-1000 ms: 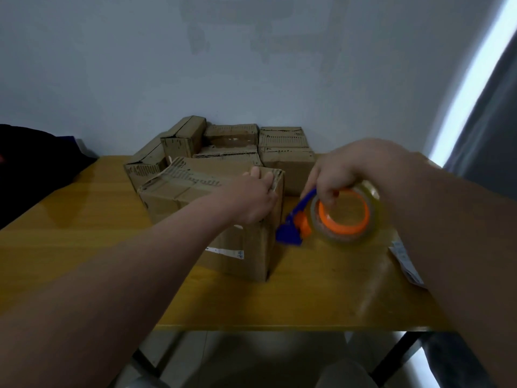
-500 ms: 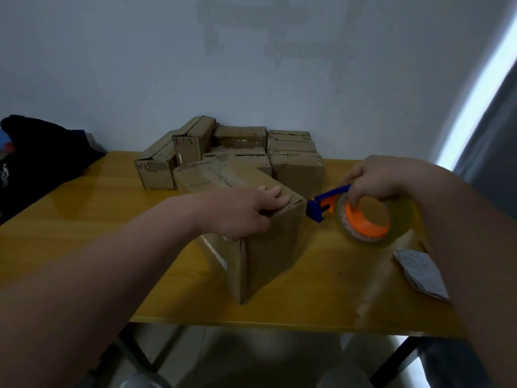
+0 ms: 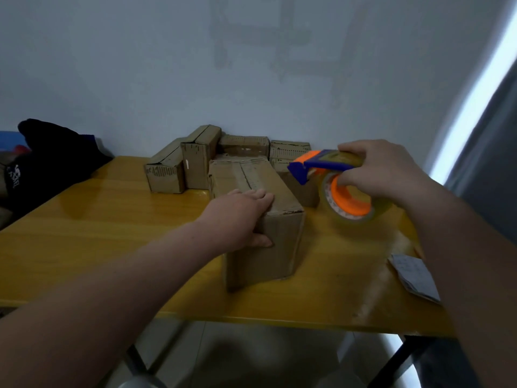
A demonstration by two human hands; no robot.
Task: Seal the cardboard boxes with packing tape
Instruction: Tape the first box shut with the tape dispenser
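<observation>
Left arm reaching toward 1 o'clock, left hand (image 3: 240, 217) palm-down, fingers straight, right arm entering from 5 o'clock, right hand (image 3: 383, 170) raised, fingers curled round tape dispenser (image 3: 351, 210)

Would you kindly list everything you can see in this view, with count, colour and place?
big box: 1, brown cardboard, middle of the table, nearest the camera
small boxes: several, brown cardboard, clustered at the back of the table against the wall
tape dispenser: 1, blue and orange with a clear roll, held above the table just right of the big box
table: 1, yellow wood, across the view
paper slip: 1, white, near the table's right edge
dark fabric bundle: 1, black, at the table's left end
wall: 1, pale grey, behind the table
left hand: 1, rests on the big box's near top edge
right hand: 1, grips the tape dispenser
</observation>
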